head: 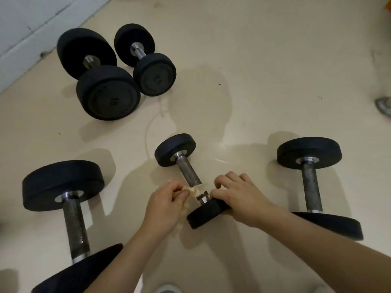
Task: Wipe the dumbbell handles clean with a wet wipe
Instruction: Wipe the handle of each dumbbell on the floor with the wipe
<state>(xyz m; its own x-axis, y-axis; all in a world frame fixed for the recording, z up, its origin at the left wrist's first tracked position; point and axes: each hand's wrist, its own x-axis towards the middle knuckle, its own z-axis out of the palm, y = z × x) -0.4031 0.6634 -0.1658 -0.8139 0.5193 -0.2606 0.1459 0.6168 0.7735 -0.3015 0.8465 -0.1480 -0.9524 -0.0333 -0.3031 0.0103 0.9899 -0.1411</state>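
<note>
A small black dumbbell (186,166) lies on the floor in front of me, its steel handle running from upper left to lower right. A crumpled, stained wet wipe (193,191) is wrapped around the near end of that handle. My left hand (165,204) pinches the wipe from the left side. My right hand (234,197) pinches the wipe's other end from the right, its palm resting over the dumbbell's near weight (204,215). Two bigger dumbbells flank it, one on the left (74,220) and one on the right (311,187), both with rusty handles.
Two more black dumbbells, a large one (99,77) and a smaller one (146,58), rest at the back left near the white wall. A grey metal object (384,105) shows at the right edge. The beige floor has wet streaks around the small dumbbell.
</note>
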